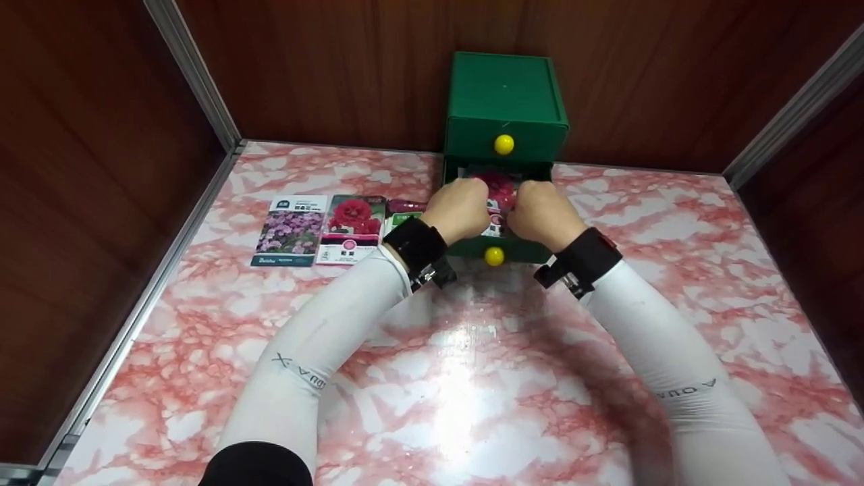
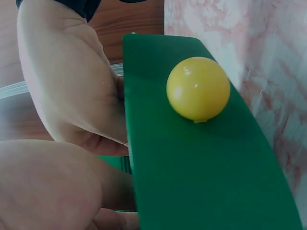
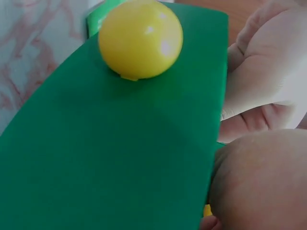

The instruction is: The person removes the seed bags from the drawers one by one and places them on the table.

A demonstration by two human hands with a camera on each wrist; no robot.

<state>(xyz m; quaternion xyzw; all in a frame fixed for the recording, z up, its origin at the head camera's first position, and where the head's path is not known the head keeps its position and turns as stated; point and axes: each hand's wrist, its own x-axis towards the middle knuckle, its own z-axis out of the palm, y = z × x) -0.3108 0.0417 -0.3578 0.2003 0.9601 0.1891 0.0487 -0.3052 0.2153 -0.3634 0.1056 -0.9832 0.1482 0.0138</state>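
Observation:
A green drawer box (image 1: 506, 88) stands at the back, its lower drawer (image 1: 466, 250) pulled out. Inside that drawer lies a seed packet (image 1: 501, 182) with a dark red flower picture. My left hand (image 1: 459, 209) grips the packet's left side, and my right hand (image 1: 545, 214) holds its right side. Both hands have bent fingers reaching down behind the drawer front (image 2: 192, 163), which hides the fingertips in the wrist views. A yellow knob (image 3: 140, 39) sticks out from this front, close before the hands.
Left of the box, a purple-flower seed packet (image 1: 290, 231) and a red-flower seed packet (image 1: 352, 229) lie flat side by side. A third packet (image 1: 403, 208) is partly covered by my left hand and wrist. The upper drawer (image 1: 469, 138) is closed. Brown wood panels (image 1: 324, 74) enclose the marbled table (image 1: 378, 405).

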